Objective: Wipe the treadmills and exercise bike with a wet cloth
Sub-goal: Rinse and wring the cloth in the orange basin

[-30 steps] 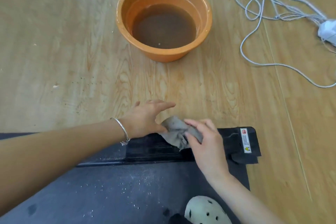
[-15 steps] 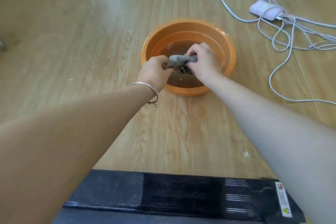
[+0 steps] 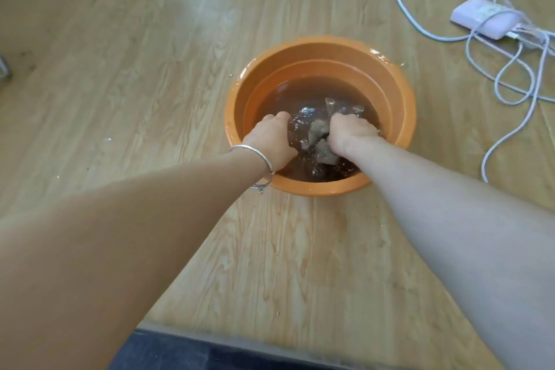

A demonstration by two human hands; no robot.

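Observation:
An orange basin (image 3: 390, 81) of murky brown water stands on the wooden floor. Both my hands are down in the water. My right hand (image 3: 350, 132) grips the grey cloth (image 3: 321, 141), which bunches out below and left of the fist. My left hand (image 3: 271, 138), with a silver bangle on the wrist, has its fingers curled under the water beside the cloth; whether it holds the cloth is hidden by the splashing water. The dark treadmill edge (image 3: 192, 351) shows at the bottom of the view.
White cables (image 3: 510, 78) loop across the floor to the right of the basin, running to a white power strip (image 3: 486, 16) at the upper right. Water drops lie on the floor around the basin.
Both hands carried the cloth from the treadmill edge to above the basin and have now plunged it into the water. The view has moved forward over the basin.

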